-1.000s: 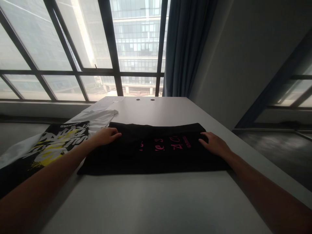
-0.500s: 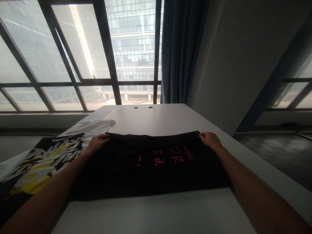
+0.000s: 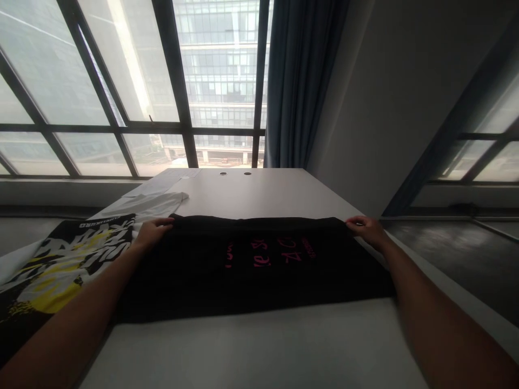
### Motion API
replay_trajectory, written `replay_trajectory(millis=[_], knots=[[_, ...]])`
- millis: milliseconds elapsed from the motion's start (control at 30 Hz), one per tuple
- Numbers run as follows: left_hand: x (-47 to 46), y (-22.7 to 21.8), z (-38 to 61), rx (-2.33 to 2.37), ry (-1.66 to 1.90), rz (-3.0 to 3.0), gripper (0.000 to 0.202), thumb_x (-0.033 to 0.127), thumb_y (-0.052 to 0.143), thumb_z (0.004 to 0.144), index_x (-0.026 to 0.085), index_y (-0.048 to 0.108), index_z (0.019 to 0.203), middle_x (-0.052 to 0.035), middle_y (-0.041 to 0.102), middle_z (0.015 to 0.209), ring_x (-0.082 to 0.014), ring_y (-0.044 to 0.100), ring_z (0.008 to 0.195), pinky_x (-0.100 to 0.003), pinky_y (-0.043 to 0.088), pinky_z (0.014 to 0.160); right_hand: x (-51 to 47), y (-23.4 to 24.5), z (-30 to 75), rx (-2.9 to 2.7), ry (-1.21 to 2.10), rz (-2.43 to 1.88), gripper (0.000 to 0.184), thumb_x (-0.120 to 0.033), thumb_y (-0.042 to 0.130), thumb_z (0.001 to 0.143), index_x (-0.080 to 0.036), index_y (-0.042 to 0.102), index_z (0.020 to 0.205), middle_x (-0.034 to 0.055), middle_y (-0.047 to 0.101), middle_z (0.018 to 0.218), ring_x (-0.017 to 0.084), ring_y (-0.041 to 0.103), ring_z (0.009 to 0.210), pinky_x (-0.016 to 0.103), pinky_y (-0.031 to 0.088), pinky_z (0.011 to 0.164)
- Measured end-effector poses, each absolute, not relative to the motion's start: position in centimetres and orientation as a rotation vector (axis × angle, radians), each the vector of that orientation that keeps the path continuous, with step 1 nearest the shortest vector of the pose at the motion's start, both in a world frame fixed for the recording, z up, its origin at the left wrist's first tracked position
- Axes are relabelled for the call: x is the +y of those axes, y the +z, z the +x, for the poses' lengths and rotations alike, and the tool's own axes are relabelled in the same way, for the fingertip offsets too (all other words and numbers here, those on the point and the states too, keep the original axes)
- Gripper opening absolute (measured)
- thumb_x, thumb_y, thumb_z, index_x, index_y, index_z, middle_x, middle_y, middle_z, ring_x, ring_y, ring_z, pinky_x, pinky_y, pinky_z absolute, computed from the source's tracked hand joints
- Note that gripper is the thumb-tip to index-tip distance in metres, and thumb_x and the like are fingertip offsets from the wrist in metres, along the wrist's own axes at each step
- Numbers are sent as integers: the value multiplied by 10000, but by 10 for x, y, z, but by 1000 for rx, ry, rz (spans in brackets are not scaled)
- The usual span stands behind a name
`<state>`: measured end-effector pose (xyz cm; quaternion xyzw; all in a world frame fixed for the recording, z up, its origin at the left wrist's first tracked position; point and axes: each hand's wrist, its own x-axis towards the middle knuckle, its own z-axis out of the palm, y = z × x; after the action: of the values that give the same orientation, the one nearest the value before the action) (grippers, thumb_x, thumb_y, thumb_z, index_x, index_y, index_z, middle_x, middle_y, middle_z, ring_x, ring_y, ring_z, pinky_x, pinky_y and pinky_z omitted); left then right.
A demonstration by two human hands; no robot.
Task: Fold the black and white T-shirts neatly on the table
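Black cloth, folded into a wide band, lay across the near half of a white table, its long near edge slanting slightly, lower at the left. Pink lettering showed on its right half, running in separate lines, some of them cut off at their upper ends. At the far left corner the left hand had its thumb and fingers closed on the fabric; at the far right corner the right hand pinched the edge in the same way. The two hands were well apart, with the far edge stretched nearly straight between them.

Just left of the band, partly behind the left forearm, lay a printed garment in black, white and yellow. White fabric spread beyond it, and pale papers lay farther off, near the table's far left corner. Two round fittings sat close to the far edge. Past the table stood a dark-framed window, a blue curtain and a shadowed wall.
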<state>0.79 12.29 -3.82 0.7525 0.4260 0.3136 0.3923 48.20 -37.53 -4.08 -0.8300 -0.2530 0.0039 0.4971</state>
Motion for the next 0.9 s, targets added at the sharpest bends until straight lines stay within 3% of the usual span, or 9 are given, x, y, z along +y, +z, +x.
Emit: replay_trajectory(millis=[200, 300, 367, 467, 600, 733, 833, 900], knots=[[128, -44, 6, 1092, 708, 1962, 355, 307, 746, 631, 161, 786, 952, -89, 795, 960, -300, 744, 919, -369, 597, 832, -385, -32, 486, -692, 554, -2208, 374, -551, 666, 759, -188, 651, 669, 66, 644, 683, 206, 631, 661, 360, 565, 661], [125, -44, 6, 1105, 724, 2005, 312, 303, 739, 632, 186, 789, 917, -73, 797, 925, -301, 748, 917, -369, 592, 847, -368, -29, 490, -588, 441, -2355, 536, -688, 576, 814, -168, 658, 714, 110, 675, 730, 206, 626, 628, 362, 558, 595], [124, -44, 6, 1108, 730, 2032, 313, 298, 729, 640, 193, 792, 927, -70, 799, 919, -301, 746, 936, -377, 584, 879, -352, -30, 495, -510, 318, -2369, 554, -710, 602, 798, -159, 661, 787, 134, 704, 783, 209, 640, 616, 346, 549, 550], [125, -46, 5, 1077, 726, 2036, 336, 294, 726, 634, 195, 795, 948, -68, 803, 948, -299, 746, 952, -375, 579, 899, -329, -32, 505, -428, 263, -2348, 516, -658, 736, 721, -161, 658, 837, 121, 712, 758, 214, 658, 596, 328, 539, 520], [125, -48, 5, 1048, 712, 1974, 394, 301, 749, 616, 187, 796, 990, -68, 806, 947, -293, 756, 899, -367, 596, 840, -312, -30, 517, -349, 399, -2294, 441, -577, 816, 676, -166, 670, 738, 107, 701, 666, 254, 691, 611, 355, 559, 538], [121, -46, 6, 1025, 706, 1938, 433, 274, 746, 627, 177, 800, 1045, -62, 809, 953, -286, 756, 907, -362, 599, 837, -307, -27, 526, -280, 548, -2210, 231, -318, 845, 660, -148, 723, 759, 107, 738, 728, 254, 720, 684, 354, 589, 631], [120, -46, 7, 1014, 710, 1944, 471, 260, 719, 658, 165, 791, 1113, -65, 808, 996, -285, 751, 959, -359, 592, 873, -308, -31, 534, -344, 429, -2210, 196, -184, 791, 666, -119, 762, 849, 106, 746, 719, 233, 709, 660, 336, 573, 644], [121, -48, 7, 1020, 715, 1988, 496, 265, 698, 679, 154, 779, 1155, -78, 803, 1032, -289, 746, 990, -366, 581, 908, -311, -37, 539, -476, 189, -2253, 182, -177, 762, 696, -93, 772, 857, 118, 739, 686, 226, 695, 626, 325, 553, 616]])
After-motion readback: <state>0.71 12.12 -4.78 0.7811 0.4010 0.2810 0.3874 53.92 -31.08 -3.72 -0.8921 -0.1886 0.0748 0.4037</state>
